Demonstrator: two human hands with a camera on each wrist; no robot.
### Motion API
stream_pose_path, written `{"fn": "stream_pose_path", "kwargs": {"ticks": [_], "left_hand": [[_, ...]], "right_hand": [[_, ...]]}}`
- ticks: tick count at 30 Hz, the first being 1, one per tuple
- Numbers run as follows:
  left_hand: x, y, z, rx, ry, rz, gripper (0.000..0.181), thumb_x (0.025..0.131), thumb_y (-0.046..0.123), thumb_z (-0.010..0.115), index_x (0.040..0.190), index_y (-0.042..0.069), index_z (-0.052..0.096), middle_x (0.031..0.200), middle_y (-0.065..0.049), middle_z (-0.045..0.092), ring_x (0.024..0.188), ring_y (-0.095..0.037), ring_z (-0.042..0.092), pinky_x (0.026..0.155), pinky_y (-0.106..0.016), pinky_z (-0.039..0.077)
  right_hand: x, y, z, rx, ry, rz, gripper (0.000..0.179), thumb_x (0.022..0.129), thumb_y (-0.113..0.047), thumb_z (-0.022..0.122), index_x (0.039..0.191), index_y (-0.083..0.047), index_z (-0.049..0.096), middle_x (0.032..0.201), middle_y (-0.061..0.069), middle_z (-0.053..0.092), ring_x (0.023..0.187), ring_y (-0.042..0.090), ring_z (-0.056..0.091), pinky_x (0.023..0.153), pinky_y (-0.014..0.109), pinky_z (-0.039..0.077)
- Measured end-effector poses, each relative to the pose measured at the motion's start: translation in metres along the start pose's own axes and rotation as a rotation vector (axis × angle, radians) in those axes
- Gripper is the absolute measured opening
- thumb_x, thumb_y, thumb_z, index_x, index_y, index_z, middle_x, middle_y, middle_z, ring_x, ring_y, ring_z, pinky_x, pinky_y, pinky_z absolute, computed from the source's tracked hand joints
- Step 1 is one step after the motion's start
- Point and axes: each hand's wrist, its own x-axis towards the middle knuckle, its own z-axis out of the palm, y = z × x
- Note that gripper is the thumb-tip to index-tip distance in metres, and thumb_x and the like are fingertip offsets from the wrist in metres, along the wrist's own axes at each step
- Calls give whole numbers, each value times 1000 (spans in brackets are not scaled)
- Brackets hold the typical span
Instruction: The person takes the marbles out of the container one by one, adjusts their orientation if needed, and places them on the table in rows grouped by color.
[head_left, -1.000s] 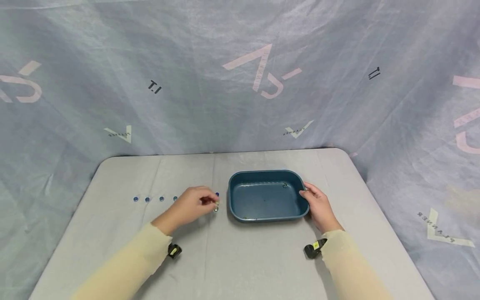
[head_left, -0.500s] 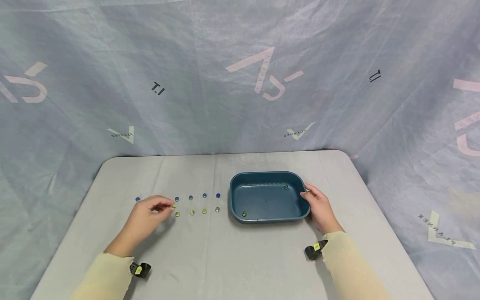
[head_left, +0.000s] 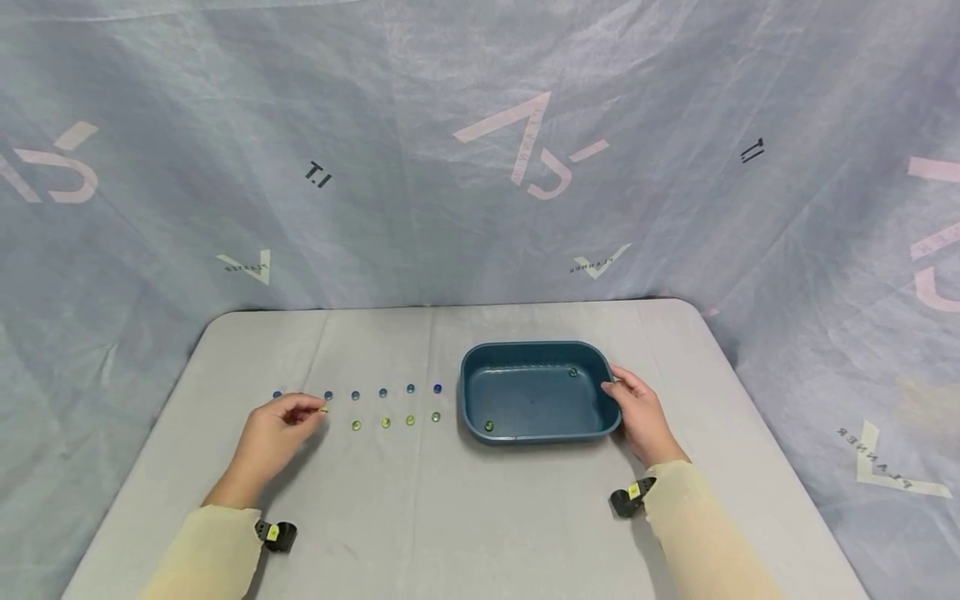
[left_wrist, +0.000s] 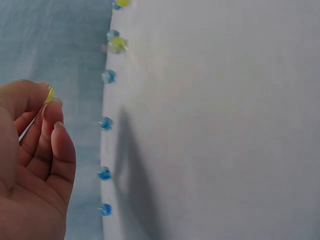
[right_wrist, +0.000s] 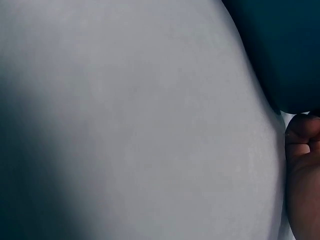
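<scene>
Between thumb and fingertips my left hand (head_left: 272,433) pinches a yellow marble (left_wrist: 49,95), held near the left end of the rows. A back row of blue marbles (head_left: 383,392) runs across the table, with one at the left partly hidden by the hand. In front of it, to the right of my left hand, lie several yellow-green marbles (head_left: 386,422). My right hand (head_left: 641,417) grips the right rim of a dark blue plastic bin (head_left: 534,438), thumb over the edge. Two green marbles (head_left: 489,426) sit apart inside the bin.
A pale cloth covers the table (head_left: 450,517), which has rounded far corners. Grey-blue fabric (head_left: 420,167) with printed letters hangs behind and along both sides. Each wrist carries a small black camera (head_left: 282,537).
My left hand has moved from beside the bin leftward along the rows, now with a yellow marble pinched. More yellow-green marbles show in front. The right hand and bin have stayed put.
</scene>
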Motion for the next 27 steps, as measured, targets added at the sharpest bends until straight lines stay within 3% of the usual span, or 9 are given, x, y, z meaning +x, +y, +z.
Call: {"fn": "stream_pose_path", "kwargs": {"ticks": [6, 17, 27], "left_hand": [[5, -13, 5, 60, -32, -78, 10, 91, 6, 79, 100, 8, 77, 87, -2, 70, 76, -13, 60, 66, -19, 49], [6, -20, 11, 147, -133, -168, 8, 90, 8, 78, 97, 8, 76, 87, -1, 69, 79, -17, 61, 69, -31, 51], [7, -21, 11, 167, -173, -165, 9, 89, 5, 78, 97, 8, 74, 88, -3, 66, 81, -20, 59, 72, -37, 50]], "right_hand": [[1, -2, 0, -2, 4, 2, 49, 104, -17, 59, 152, -7, 50, 103, 8, 59, 82, 12, 61, 72, 23, 54], [-3, -5, -2, 0, -23, 6, 50, 106, -20, 59, 154, -8, 48, 108, 7, 60, 91, 11, 61, 78, 23, 54], [-2, -2, -1, -2, -23, 7, 50, 106, -20, 58, 154, -8, 48, 109, 8, 61, 92, 11, 63, 78, 23, 55]]}}
